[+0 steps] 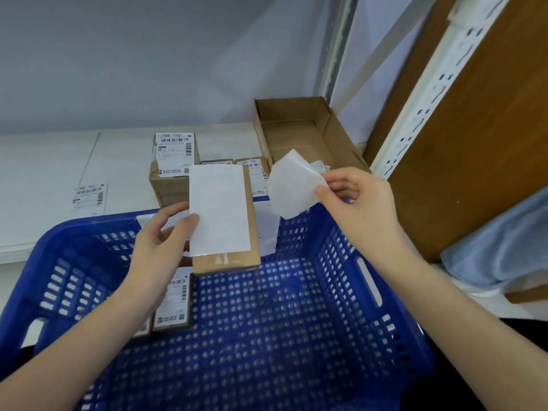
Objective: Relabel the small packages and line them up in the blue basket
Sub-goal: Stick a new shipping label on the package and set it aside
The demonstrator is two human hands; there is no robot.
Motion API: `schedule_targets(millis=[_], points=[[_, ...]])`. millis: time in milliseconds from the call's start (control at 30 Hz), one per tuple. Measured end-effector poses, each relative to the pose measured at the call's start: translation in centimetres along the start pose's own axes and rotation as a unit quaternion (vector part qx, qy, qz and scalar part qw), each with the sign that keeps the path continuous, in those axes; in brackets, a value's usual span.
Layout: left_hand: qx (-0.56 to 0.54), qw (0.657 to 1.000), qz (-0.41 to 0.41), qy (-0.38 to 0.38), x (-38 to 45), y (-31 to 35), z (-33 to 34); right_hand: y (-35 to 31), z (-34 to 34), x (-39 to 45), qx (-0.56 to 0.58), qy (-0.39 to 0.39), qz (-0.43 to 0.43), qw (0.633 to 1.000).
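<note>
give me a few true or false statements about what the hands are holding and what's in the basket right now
1. The left hand holds a small brown package with a blank white label on its face. True.
2. The right hand holds a pair of scissors. False: it pinches a peeled, translucent backing sheet.
3. The blue basket holds no packages yet. False: labelled packages lie at its left side.
4. An open cardboard box sits behind the basket. True.
5. The held package rests on the basket floor. False: it is held up above it.
</note>
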State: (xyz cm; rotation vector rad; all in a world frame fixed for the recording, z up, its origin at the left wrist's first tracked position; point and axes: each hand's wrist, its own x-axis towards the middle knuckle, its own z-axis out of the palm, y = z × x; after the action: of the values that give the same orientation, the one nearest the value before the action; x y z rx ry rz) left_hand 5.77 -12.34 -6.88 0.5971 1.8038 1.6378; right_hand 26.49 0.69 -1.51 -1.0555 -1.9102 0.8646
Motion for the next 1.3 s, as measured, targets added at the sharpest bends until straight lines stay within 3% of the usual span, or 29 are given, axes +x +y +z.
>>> schedule_targets(millis=[367,467,600,833,1200,1300], points=[[-0.016,0.998,0.053,0.011,4.7,1.7,7.5,8.3,-0.6,11.5,-0.105,-0.002,0.036,0.994],[-0.018,0.999,0.046,0.021,6.2,1.7,9.1,10.4,-0.1,14.2,-0.090,0.025,0.075,0.993],[-0.029,0.999,0.025,0.030,7.8,1.4,10.9,13.5,0.8,16.0,-0.150,0.057,0.053,0.986],[-0.013,1.000,0.005,0.027,9.3,0.0,12.2,17.2,1.7,18.0,-0.251,0.005,0.030,0.968],[0.000,1.000,-0.011,0.009,9.1,-1.7,12.4,19.4,2.5,18.9,-0.406,-0.086,0.005,0.910],[0.002,1.000,-0.011,0.011,8.9,-1.7,12.1,19.6,2.6,18.5,-0.374,-0.107,-0.029,0.921]])
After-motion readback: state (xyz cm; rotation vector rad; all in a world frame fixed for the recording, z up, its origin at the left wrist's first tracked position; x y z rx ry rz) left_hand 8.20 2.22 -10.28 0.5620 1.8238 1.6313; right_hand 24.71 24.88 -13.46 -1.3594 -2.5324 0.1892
